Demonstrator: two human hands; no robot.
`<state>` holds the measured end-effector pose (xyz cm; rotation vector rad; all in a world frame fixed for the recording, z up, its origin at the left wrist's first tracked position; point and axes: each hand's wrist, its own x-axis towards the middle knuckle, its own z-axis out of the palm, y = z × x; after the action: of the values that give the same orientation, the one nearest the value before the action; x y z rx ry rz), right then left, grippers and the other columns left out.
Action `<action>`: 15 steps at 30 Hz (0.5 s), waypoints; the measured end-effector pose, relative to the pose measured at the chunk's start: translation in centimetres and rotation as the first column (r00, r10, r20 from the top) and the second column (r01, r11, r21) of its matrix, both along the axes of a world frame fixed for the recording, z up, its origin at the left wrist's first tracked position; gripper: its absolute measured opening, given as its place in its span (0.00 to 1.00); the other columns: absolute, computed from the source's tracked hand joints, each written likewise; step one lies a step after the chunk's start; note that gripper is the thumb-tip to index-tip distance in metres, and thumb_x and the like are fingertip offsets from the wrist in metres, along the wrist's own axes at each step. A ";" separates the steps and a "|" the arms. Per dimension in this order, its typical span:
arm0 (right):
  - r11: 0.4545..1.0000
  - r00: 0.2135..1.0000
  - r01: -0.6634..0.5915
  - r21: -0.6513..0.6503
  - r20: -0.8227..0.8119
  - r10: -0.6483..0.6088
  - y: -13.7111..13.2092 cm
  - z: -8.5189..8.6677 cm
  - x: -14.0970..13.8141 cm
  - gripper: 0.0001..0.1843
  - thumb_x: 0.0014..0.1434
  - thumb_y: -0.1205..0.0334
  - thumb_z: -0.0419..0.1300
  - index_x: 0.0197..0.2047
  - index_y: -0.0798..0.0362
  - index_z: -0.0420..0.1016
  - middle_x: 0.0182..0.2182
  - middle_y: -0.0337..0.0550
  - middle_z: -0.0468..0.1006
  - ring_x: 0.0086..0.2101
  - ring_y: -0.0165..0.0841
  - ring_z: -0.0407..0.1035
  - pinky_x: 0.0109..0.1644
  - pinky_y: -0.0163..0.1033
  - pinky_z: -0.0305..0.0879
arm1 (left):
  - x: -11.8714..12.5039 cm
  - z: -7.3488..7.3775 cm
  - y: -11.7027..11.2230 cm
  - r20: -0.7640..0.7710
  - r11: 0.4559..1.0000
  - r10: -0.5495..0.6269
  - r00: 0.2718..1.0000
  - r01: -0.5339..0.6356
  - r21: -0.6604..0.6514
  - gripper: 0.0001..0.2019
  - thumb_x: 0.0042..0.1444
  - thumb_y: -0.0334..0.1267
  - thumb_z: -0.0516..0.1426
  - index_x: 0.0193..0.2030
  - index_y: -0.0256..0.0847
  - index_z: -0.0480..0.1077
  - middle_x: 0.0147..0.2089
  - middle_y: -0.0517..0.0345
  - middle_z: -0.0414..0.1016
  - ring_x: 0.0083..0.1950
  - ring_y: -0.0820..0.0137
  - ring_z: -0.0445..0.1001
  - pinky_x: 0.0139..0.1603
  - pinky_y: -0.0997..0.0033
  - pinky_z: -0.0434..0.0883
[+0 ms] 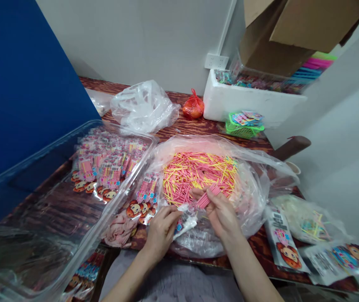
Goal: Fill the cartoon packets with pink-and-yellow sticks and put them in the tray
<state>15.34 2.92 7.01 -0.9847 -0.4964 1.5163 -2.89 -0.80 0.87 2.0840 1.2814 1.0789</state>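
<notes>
My right hand (222,214) is closed round a small bundle of pink sticks (210,196), held level over the near edge of a pile of pink and yellow sticks (200,172). That pile lies in a large clear plastic bag (255,214) spread open on the table. Just left of it, my left hand (162,228) pinches a small printed plastic pouch (186,226), partly hidden by the fingers. Several filled pouches (148,188) with a cartoon face lie beyond my left hand, beside the bag.
At left stands a clear plastic bin (104,226) with many filled pouches (110,163). A pink cloth (119,230) lies near it. Behind are a white plastic bag (144,107), a red bag (193,105), a green basket (244,128) and a foam box (248,102). Flat pouches (284,241) lie at right.
</notes>
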 end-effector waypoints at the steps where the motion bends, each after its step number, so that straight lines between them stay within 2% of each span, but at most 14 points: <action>1: 1.000 1.000 0.020 0.012 0.001 -0.020 0.2 0.1 0.1 0.11 0.52 0.56 0.69 0.34 0.52 0.76 0.32 0.44 0.84 0.45 0.43 0.77 0.55 0.51 0.68 | -0.1 -0.1 0.0 0.010 1.000 0.007 1.000 -0.007 -0.001 0.12 0.65 0.32 0.51 0.47 0.43 0.75 0.43 0.50 0.77 0.45 0.65 0.75 0.44 0.66 0.72; 5: 0.994 0.996 0.089 0.061 -0.037 -0.087 0.7 0.0 -0.5 0.08 0.54 0.56 0.68 0.33 0.52 0.77 0.34 0.44 0.84 0.47 0.41 0.76 0.60 0.50 0.63 | 0.0 -0.5 0.0 0.051 1.000 0.024 0.998 -0.024 -0.017 0.12 0.64 0.31 0.51 0.48 0.44 0.75 0.45 0.50 0.77 0.47 0.65 0.74 0.46 0.66 0.72; 9: 0.990 0.992 0.115 0.086 -0.055 -0.111 0.5 -0.5 -1.9 0.09 0.55 0.56 0.66 0.34 0.53 0.79 0.36 0.43 0.84 0.47 0.39 0.76 0.65 0.48 0.58 | 0.3 -0.2 -0.1 0.116 0.995 0.053 0.992 -0.044 -0.084 0.10 0.65 0.33 0.52 0.45 0.43 0.75 0.43 0.51 0.76 0.46 0.65 0.74 0.46 0.66 0.71; 12: 0.993 0.994 0.113 0.043 -0.014 -0.112 -0.1 -0.7 -2.4 0.09 0.53 0.57 0.67 0.34 0.53 0.79 0.35 0.43 0.84 0.45 0.40 0.76 0.62 0.49 0.61 | 0.3 0.0 -0.2 0.143 0.988 0.077 0.987 -0.057 -0.142 0.10 0.65 0.34 0.51 0.43 0.42 0.75 0.42 0.52 0.76 0.45 0.65 0.74 0.45 0.67 0.71; 15: 0.990 0.989 0.143 -0.002 0.039 -0.143 -0.9 -0.7 -2.5 0.07 0.53 0.58 0.67 0.32 0.52 0.78 0.31 0.43 0.84 0.42 0.41 0.77 0.56 0.49 0.66 | 0.1 0.0 -0.3 0.131 0.988 0.072 0.989 -0.053 -0.147 0.10 0.66 0.34 0.51 0.43 0.42 0.74 0.41 0.52 0.76 0.44 0.66 0.74 0.44 0.67 0.70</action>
<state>12.83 2.04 6.33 -1.0330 -0.4396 1.3730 -2.76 -1.12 0.85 1.8445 1.3238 1.1016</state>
